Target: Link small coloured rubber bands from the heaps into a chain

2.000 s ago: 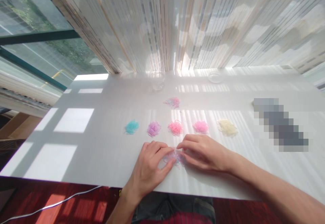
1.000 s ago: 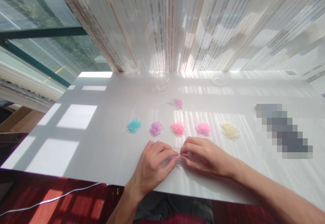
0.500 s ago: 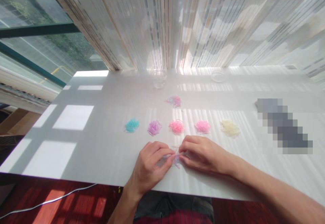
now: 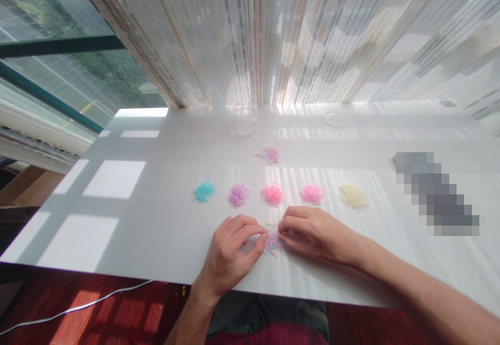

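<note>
My left hand (image 4: 234, 248) reaches into the left side of a small mixed heap of thin pastel rubber bands (image 4: 274, 248), thumb and forefinger brought together. At the heap's right side, my right hand (image 4: 312, 233) has its fingers curled and pinched low over the bands. What either pinch holds is too small to make out. Beyond the hands lies a row of single-colour band piles: teal (image 4: 204, 192), purple (image 4: 238, 195), coral pink (image 4: 272, 194), light pink (image 4: 311, 194) and pale yellow (image 4: 353, 196). Another mixed pile (image 4: 269, 155) sits behind the row.
A clear round container (image 4: 246, 122) stands near the white table's (image 4: 164, 230) back edge, with a clear shallow dish or lid (image 4: 335, 118) to its right. A blurred-out dark object (image 4: 439, 194) lies at the right. Striped curtains (image 4: 265, 37) hang behind the table.
My fingertips have drawn slightly apart, the right hand shifting a little up and right, so more of the mixed heap shows between them. The piles stay as they were.
</note>
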Action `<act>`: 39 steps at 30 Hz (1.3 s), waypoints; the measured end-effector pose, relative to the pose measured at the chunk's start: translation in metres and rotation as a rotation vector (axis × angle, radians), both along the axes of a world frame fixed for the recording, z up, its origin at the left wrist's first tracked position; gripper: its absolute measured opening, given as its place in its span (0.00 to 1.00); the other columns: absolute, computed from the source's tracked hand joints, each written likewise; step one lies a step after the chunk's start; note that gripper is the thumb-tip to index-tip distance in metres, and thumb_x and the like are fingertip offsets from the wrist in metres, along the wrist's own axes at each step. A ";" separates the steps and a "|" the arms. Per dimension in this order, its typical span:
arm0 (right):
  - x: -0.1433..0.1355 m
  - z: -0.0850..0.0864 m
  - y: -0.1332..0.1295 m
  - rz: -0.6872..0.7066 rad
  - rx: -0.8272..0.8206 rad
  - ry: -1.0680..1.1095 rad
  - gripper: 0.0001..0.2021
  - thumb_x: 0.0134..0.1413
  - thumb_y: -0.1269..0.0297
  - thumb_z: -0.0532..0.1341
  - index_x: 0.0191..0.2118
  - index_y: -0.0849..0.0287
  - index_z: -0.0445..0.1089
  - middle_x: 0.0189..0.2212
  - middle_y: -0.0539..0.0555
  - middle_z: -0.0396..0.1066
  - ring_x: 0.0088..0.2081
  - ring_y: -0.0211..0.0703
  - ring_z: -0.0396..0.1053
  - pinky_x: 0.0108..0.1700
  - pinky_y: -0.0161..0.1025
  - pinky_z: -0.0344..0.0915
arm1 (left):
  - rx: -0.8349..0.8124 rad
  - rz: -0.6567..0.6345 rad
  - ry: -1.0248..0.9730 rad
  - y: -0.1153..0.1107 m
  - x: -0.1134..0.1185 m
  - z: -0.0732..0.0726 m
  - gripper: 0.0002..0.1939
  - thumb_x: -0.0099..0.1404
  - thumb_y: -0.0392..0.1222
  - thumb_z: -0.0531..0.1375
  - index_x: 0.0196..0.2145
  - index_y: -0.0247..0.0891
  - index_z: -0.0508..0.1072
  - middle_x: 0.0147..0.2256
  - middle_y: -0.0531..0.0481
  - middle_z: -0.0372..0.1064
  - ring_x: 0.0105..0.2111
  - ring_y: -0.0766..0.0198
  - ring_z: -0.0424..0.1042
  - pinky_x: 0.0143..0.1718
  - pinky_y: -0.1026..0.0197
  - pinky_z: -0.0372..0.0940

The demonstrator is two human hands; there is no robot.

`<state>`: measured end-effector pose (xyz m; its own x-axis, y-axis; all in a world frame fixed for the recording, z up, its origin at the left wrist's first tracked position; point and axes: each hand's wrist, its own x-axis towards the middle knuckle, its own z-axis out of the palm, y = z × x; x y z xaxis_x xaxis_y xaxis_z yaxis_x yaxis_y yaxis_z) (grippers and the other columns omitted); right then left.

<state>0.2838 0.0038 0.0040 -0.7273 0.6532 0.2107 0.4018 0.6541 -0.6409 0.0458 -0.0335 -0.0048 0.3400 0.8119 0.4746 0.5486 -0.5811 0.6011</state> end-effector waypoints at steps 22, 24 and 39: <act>-0.001 -0.002 -0.002 0.008 0.145 0.052 0.06 0.68 0.69 0.59 0.41 0.59 0.74 0.32 0.55 0.74 0.31 0.39 0.69 0.33 0.36 0.63 | 0.018 -0.065 0.041 0.000 0.000 0.001 0.07 0.70 0.36 0.65 0.46 0.40 0.75 0.37 0.50 0.77 0.35 0.62 0.74 0.35 0.60 0.67; -0.003 -0.005 -0.003 0.005 0.138 0.068 0.06 0.68 0.69 0.59 0.41 0.59 0.74 0.32 0.54 0.74 0.30 0.39 0.68 0.32 0.36 0.63 | 0.027 -0.075 0.030 0.000 0.000 0.000 0.08 0.70 0.36 0.65 0.46 0.40 0.75 0.38 0.50 0.77 0.35 0.62 0.75 0.35 0.60 0.68; -0.002 -0.006 -0.005 -0.031 0.150 0.086 0.05 0.67 0.71 0.59 0.42 0.60 0.73 0.32 0.54 0.75 0.30 0.38 0.70 0.31 0.35 0.65 | 0.003 -0.073 -0.059 0.001 -0.001 -0.006 0.05 0.69 0.32 0.65 0.42 0.38 0.77 0.36 0.50 0.76 0.34 0.65 0.74 0.33 0.64 0.69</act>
